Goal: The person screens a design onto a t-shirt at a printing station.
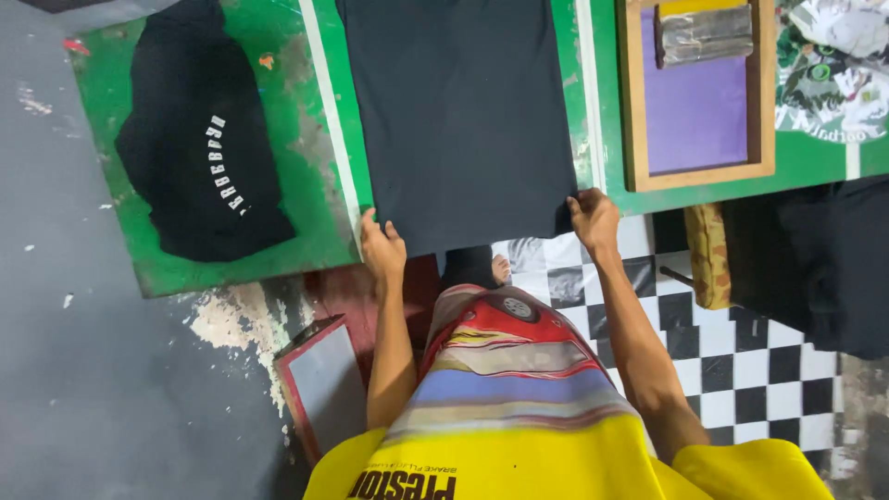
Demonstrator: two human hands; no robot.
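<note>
Head view: both hands pinching the near hem of a dark shirt [460, 111] spread flat along the front edge of the green bench [319, 245], left hand [381, 248] at one hem corner, right hand [593, 218] at the other, fingers curled over the cloth. Probably best handled with even tension at both corners, hem square to the bench edge, no creases. Arms reaching forward, nearly straight, wrists low.

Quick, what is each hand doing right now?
Left hand: closed on the near edge of the black cloth.
Right hand: closed on the same edge.
</note>
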